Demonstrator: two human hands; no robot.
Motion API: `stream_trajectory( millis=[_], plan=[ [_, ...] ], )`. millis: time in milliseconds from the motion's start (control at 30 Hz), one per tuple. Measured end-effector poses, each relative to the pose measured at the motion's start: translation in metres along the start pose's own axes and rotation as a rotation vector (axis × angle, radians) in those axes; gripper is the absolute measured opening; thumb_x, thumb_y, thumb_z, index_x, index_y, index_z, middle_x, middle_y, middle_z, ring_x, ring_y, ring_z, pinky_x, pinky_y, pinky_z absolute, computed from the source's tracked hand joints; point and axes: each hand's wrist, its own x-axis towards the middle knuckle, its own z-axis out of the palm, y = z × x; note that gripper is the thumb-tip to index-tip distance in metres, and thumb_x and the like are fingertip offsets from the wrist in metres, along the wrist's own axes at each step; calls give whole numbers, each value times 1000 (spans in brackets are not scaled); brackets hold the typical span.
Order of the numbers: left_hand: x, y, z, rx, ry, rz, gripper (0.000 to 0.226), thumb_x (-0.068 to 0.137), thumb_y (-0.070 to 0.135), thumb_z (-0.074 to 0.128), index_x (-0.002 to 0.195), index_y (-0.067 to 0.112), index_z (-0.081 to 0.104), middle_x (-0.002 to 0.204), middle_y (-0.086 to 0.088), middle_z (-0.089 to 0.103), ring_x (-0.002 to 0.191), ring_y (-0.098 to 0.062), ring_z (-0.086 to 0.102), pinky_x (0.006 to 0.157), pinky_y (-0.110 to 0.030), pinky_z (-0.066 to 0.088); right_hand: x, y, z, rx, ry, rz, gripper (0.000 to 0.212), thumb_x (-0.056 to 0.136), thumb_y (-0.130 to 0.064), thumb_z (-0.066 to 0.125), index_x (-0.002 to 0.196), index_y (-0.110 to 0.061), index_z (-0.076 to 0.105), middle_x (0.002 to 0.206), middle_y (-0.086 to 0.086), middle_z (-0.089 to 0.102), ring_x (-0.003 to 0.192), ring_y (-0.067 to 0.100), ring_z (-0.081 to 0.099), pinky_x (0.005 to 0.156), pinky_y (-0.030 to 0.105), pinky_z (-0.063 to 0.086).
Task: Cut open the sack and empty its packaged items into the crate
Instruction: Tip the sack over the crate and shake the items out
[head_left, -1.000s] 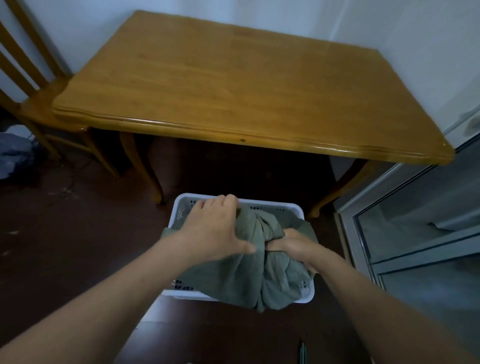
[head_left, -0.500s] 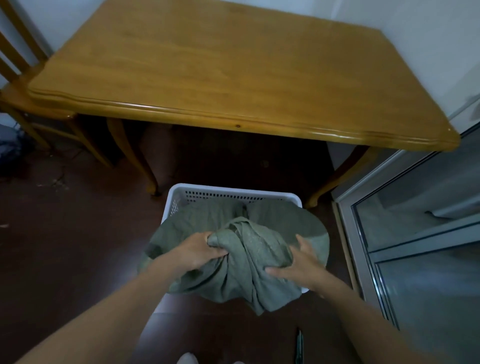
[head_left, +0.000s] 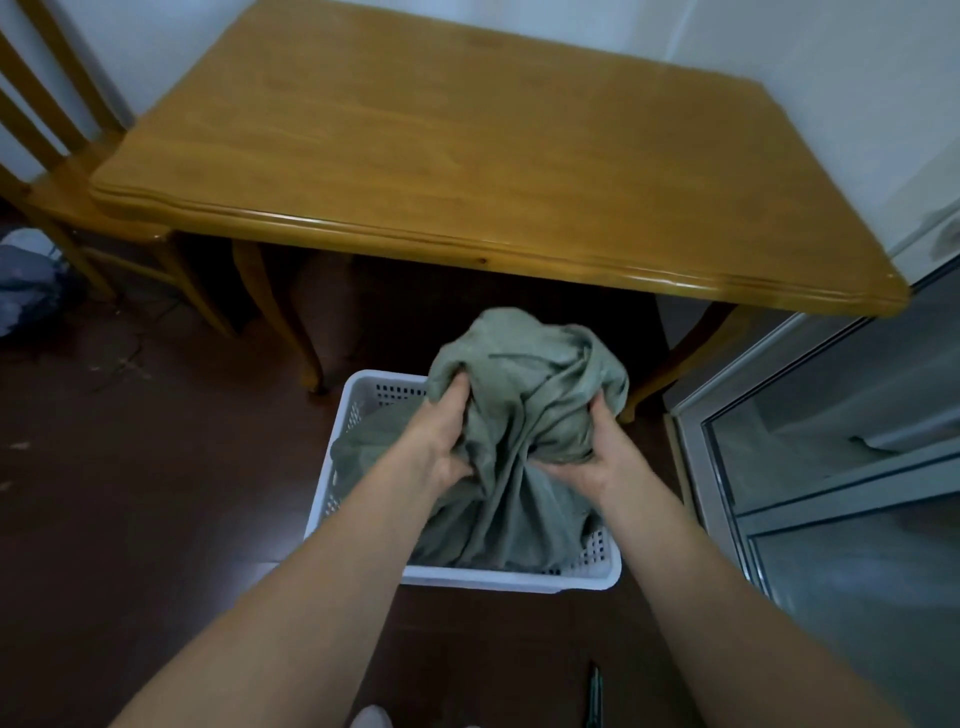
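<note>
A grey-green cloth sack (head_left: 530, 395) is bunched up and held above a white perforated plastic crate (head_left: 597, 566) that stands on the dark floor. My left hand (head_left: 441, 436) grips the sack's left side, fingers dug into the folds. My right hand (head_left: 597, 457) grips its right side from below. The lower part of the sack hangs down into the crate and covers most of its inside. No packaged items show; the cloth hides whatever lies in the crate.
A wooden table (head_left: 467, 156) stands just beyond the crate, its front legs close to the crate's far corners. A wooden chair (head_left: 47, 156) is at the left. A glass-fronted cabinet (head_left: 831, 441) stands at the right. A dark slim tool (head_left: 594, 696) lies on the floor near me.
Both hands have raised the bunched sack from low over the crate to above its far rim. My grip has shifted to the sack's two sides.
</note>
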Motion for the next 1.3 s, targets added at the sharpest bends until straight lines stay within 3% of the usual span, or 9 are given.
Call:
stream_trajectory(
  millis=[300,433,533,667,767,900,1067,1167,1300],
  plan=[
    [-12,41,29,-228,-185,51,58,86,55,52,128,15,54,122,-18,62,104,-37,62,73,-55,56,-16,-33,41,42,-139,-93,71,85,-59,50,129,-3,51,124,26,57,114,39,55,103,52,42],
    [-14,42,24,-252,-143,-35,64,84,61,50,123,11,57,115,-19,63,101,-38,61,78,-55,53,-23,-34,43,18,-96,-111,51,87,-48,56,108,-2,56,106,26,60,111,39,53,97,57,43],
    [-19,45,15,-260,-135,-110,72,79,69,47,111,6,60,107,-22,64,96,-37,60,79,-56,49,-18,-33,24,-63,-105,-342,57,83,-39,65,131,-15,46,132,17,51,121,35,51,92,58,48],
    [-24,38,6,-208,-33,-206,70,81,68,48,87,-1,61,85,-21,65,81,-35,60,83,-52,45,-22,-11,0,-850,-94,-663,88,78,-24,73,146,-35,16,145,-7,34,131,15,40,107,43,39],
    [-21,31,-3,-152,-20,-271,63,86,61,47,94,1,64,91,-22,66,84,-35,61,77,-52,49,-13,5,-19,-1401,-118,-549,118,67,-30,83,149,-29,-3,153,-10,15,141,13,17,117,41,24],
    [-16,20,-19,-86,-23,-352,53,93,49,42,97,2,66,86,-20,71,87,-34,63,70,-50,53,-2,27,-28,-1809,47,-491,116,58,-50,82,145,-19,13,152,2,22,142,22,17,117,46,18],
    [-6,9,-39,-59,-20,-407,53,92,50,46,104,2,65,88,-21,71,89,-34,63,56,-51,57,16,45,-37,-1525,144,-559,48,81,-35,63,125,-21,54,124,4,61,125,26,47,108,41,33],
    [-1,9,-49,29,49,-340,63,87,61,47,121,8,57,108,-19,65,95,-34,62,68,-50,58,18,50,-39,-1207,124,-404,20,88,-16,60,107,-17,64,100,1,66,107,24,60,91,31,46],
    [-12,-2,-52,745,410,332,93,80,62,54,150,25,7,156,-12,13,139,-32,26,109,-46,33,19,44,-43,-906,163,-182,34,85,-10,61,118,0,59,106,15,68,100,30,64,96,40,49]
  ],
)
